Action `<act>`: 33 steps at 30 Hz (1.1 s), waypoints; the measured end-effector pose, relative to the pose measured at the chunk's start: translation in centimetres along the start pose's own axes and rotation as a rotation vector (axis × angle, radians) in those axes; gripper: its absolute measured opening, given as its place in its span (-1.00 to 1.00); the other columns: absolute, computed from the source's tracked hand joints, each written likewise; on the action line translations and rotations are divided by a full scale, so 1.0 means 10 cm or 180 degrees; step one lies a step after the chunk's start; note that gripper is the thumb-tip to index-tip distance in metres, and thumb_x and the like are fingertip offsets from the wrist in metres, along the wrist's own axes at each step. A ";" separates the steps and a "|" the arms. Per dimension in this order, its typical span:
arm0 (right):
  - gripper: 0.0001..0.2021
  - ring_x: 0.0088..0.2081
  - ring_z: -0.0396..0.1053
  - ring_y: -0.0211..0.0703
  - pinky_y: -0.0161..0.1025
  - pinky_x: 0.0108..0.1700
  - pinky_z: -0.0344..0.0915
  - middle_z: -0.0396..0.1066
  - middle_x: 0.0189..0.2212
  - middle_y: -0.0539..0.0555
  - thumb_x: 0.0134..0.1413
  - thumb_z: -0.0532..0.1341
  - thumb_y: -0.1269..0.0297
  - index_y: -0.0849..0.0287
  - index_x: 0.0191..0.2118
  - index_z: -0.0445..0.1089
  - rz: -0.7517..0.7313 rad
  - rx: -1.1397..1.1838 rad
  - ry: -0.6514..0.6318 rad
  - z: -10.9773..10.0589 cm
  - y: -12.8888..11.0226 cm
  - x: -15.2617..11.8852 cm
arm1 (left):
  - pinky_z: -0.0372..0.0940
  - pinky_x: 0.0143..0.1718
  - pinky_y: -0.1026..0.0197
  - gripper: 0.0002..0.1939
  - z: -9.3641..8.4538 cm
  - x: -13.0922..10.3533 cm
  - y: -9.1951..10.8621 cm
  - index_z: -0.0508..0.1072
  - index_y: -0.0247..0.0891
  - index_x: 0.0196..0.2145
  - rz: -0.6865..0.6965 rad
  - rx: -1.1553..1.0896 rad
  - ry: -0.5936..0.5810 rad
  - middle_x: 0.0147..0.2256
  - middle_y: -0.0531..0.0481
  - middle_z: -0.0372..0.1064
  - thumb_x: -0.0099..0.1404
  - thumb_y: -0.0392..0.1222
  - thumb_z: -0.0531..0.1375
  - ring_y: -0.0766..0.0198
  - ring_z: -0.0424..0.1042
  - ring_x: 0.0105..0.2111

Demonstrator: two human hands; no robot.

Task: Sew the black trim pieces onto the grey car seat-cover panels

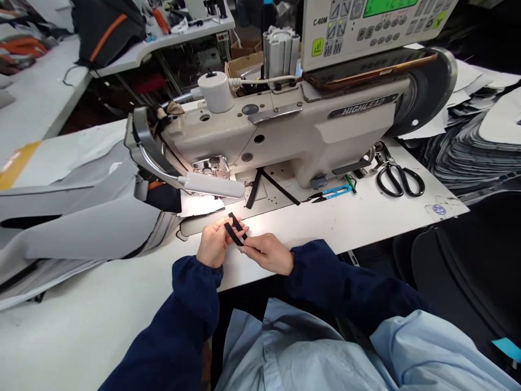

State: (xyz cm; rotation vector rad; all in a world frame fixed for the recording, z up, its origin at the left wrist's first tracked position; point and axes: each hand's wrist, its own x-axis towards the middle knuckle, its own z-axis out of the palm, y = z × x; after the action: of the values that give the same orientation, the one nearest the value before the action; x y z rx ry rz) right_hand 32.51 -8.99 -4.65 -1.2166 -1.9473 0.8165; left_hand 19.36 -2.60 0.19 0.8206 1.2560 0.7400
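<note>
A narrow black strap (233, 234) is pinched between my two hands in front of the sewing machine (293, 130). My left hand (213, 242) holds the strap's folded or doubled part, fingers closed round it. From the right, my right hand (269, 253) grips the lower end between thumb and fingers. Just beyond my hands, another black strap piece (280, 187) lies in an angled shape on the machine bed. The machine's lamp (214, 185) lights this spot. Whether the held strap is one piece or two, I cannot tell.
Blue thread snips (336, 192) and black-handled scissors (401, 180) lie to the right on the white table (325, 233). Grey padded fabric (81, 228) spreads over the left side. Stacked cut pieces (472, 146) stand at the far right. A control panel (374, 32) sits above the machine.
</note>
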 end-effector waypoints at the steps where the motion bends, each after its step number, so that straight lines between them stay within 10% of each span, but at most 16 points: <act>1: -0.72 -0.59 0.06 -0.36 -0.38 -0.46 0.02 0.11 -0.65 -0.10 0.28 0.02 0.26 0.23 -0.43 0.31 0.0149 0.0299 0.0000 0.00 0.00 0.01 | 0.46 -0.22 0.08 -0.66 0.00 -0.02 0.01 0.41 -0.42 -0.40 0.0027 0.0008 -0.0004 -0.46 -0.12 0.45 -0.07 -0.09 0.30 0.06 0.52 -0.34; 15: -0.72 -0.56 0.04 -0.35 -0.36 -0.44 0.03 0.06 -0.64 -0.10 0.16 0.04 0.19 0.24 -0.47 0.30 0.0847 0.1490 0.0142 -0.01 0.02 0.11 | 0.40 -0.22 0.06 -0.57 0.07 -0.14 -0.04 0.42 -0.36 -0.39 0.0506 0.0095 -0.0114 -0.42 -0.09 0.44 -0.15 0.02 0.33 0.05 0.49 -0.29; 26: -0.78 -0.23 0.20 -0.10 -0.24 -0.28 0.15 0.29 -0.23 0.19 0.20 -0.06 0.56 0.29 -0.22 0.31 -0.0778 -0.1810 0.0197 -0.04 0.04 0.61 | 0.26 -0.26 0.19 -0.67 -0.85 -0.19 0.43 0.39 -0.23 -0.35 0.2061 0.2657 0.0674 -0.39 0.00 0.34 0.21 0.06 0.01 0.23 0.33 -0.36; 33: -0.72 -0.25 0.21 -0.03 -0.13 -0.22 0.21 0.28 -0.29 0.22 0.26 -0.14 0.57 0.34 -0.22 0.31 -0.0927 -0.2653 -0.0380 0.19 0.15 1.26 | 0.23 -0.40 0.24 -0.74 -0.73 0.04 0.61 0.45 -0.23 -0.38 0.1659 0.3421 0.0848 -0.50 0.04 0.37 0.06 -0.04 0.08 0.26 0.32 -0.48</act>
State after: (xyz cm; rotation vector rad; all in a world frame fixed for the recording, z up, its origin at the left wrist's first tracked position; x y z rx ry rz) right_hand 27.63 2.84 -4.17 -1.2776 -2.5941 -0.1170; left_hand 12.00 1.78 4.39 2.0283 1.7097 0.5467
